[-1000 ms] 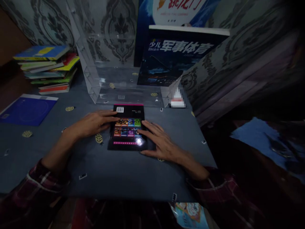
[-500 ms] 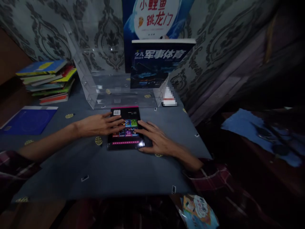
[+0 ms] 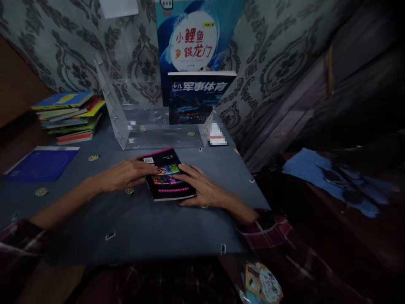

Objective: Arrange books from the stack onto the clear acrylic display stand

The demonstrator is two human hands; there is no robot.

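A black book (image 3: 172, 191) with a pink strip, a barcode and small colour pictures lies back cover up, turned at an angle on the table, its lower page edge showing. My left hand (image 3: 131, 172) grips its left edge, fingers over the cover; the thumb is hidden. On the other side, my right hand (image 3: 202, 185) holds the right edge, with fingers on the cover and the thumb by the lower corner. Behind the book stands a clear acrylic rack (image 3: 118, 120). A dark blue book (image 3: 193, 101) leans in it, in front of a taller blue book (image 3: 194, 44).
A stack of books (image 3: 68, 116) is at the back left, with a flat blue book (image 3: 41, 164) nearer me. A blurred-out white item (image 3: 218, 135) stands beside the rack. Blue cloth (image 3: 310, 171) lies off to the right. A colourful packet (image 3: 264, 283) is below the table's front edge (image 3: 152, 258).
The black book has turned from nearly straight to angled, its lower end shifting right. My left fingers have closed over its left edge. The camera view has tipped up slightly.
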